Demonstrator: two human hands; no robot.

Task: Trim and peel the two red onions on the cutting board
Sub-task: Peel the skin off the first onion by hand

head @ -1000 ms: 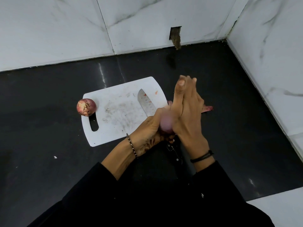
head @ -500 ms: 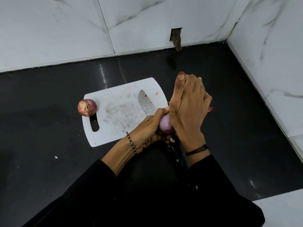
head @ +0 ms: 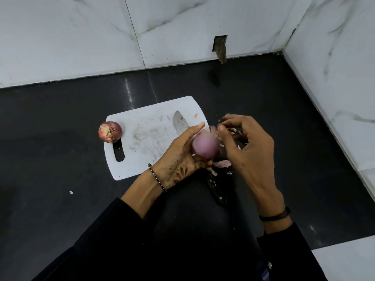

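My left hand [head: 180,159] grips a pale purple peeled onion [head: 205,146] just off the right edge of the white cutting board [head: 146,138]. To the right of the onion my right hand [head: 247,151] hovers with its fingers spread and curled, thumb and fingertips close to a scrap of skin; whether it pinches the scrap is unclear. A second red onion [head: 110,132], still in its skin, rests on the board's left edge above the handle slot. A knife lies across the board's right side, blade [head: 180,123] on the board and black handle [head: 216,188] on the counter below my left hand.
Onion peels [head: 223,163] are scattered on the black counter [head: 304,138] right of the board. Marble walls [head: 334,57] close off the back and right side. A small white speck [head: 71,192] lies on the counter at left.
My right hand has lifted off the onion and moved right, fingers spreading, so the peeled onion now shows in my left hand. Loose peels are now visible on the counter.
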